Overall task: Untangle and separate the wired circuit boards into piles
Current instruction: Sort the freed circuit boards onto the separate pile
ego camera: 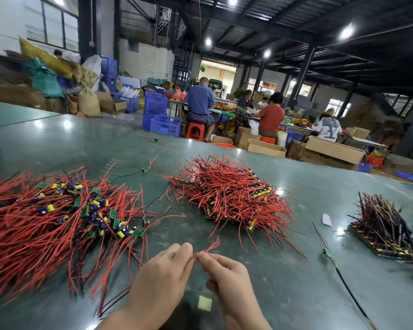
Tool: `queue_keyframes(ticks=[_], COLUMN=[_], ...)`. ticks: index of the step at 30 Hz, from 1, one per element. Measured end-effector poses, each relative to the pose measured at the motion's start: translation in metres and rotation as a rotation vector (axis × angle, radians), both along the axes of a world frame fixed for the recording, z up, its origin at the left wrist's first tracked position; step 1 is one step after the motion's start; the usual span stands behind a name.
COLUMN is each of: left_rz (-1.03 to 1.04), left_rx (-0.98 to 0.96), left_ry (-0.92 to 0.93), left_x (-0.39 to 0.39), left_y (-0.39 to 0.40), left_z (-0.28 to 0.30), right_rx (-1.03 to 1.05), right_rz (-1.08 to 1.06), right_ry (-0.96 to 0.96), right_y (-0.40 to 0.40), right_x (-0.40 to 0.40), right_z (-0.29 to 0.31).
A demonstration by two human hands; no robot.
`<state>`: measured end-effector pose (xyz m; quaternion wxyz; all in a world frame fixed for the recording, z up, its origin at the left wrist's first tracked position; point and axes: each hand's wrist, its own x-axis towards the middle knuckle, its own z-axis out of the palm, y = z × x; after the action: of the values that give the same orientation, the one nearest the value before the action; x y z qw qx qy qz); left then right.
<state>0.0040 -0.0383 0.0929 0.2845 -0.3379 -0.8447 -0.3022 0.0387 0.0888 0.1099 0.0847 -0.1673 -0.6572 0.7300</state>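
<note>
Blue plastic crates point(165, 125) stood stacked at upper centre of the frame; we could not make out their contents. Open cardboard boxes point(334, 150) sat at right of centre, insides hidden from our angle.

On the green table point(296, 282), a loose heap of wired circuit boards point(57, 217) ran off the left edge — cut off and blurred there. A denser red-wired pile point(231, 196) lay at centre; a darker-wired stack point(389, 232) at right was partly cut by the frame edge. A small pale square point(204, 303) lay between the wrists; we could not tell what it was.

At lower centre, our left hand point(162, 277) and right hand point(227, 277) met fingertip to fingertip, both pinching a short red wire strand point(209, 248) that rose up-right from the pinch. Any board on it was hidden behind the fingers.
</note>
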Motion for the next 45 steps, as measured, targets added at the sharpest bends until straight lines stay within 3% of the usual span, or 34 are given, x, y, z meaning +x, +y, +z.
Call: queue_keyframes(ticks=[4, 7, 9, 13, 17, 27, 30, 39, 45], left_rz=[-0.038, -0.064, -0.051, -0.101, -0.194, -0.343, -0.366, -0.43, -0.332], left_rx=[0.042, 0.091, 0.16, 0.404, 0.682, 0.632, 0.609, 0.587, 0.389], left_ry=[-0.059, -0.115, -0.192, -0.437, -0.782, -1.054, -1.08, -1.082, -0.829], left_x=[0.002, 0.002, 0.001, -0.004, -0.013, -0.014, -0.013, -0.017, -0.018], left_y=[0.005, 0.009, 0.01, 0.006, 0.003, 0.0, -0.001, -0.005, -0.008], left_z=[0.002, 0.002, -0.001, -0.001, 0.005, 0.01, 0.011, 0.007, 0.003], right_rx=[-0.553, -0.697, -0.575, 0.011, 0.214, 0.414, 0.366, 0.245, 0.123], right_rz=[0.024, -0.024, -0.036, -0.07, 0.001, -0.051, -0.052, 0.061, 0.15], right_ry=[-0.06, -0.026, 0.027, 0.158, 0.208, 0.299, 0.285, 0.265, 0.142], right_y=[-0.002, -0.004, -0.004, -0.001, -0.006, 0.0, 0.004, 0.015, 0.021], right_x=[-0.007, -0.009, -0.007, -0.004, -0.003, -0.004, -0.004, -0.001, -0.001], right_z=[-0.005, -0.007, -0.005, -0.004, -0.001, 0.002, 0.003, 0.007, 0.006])
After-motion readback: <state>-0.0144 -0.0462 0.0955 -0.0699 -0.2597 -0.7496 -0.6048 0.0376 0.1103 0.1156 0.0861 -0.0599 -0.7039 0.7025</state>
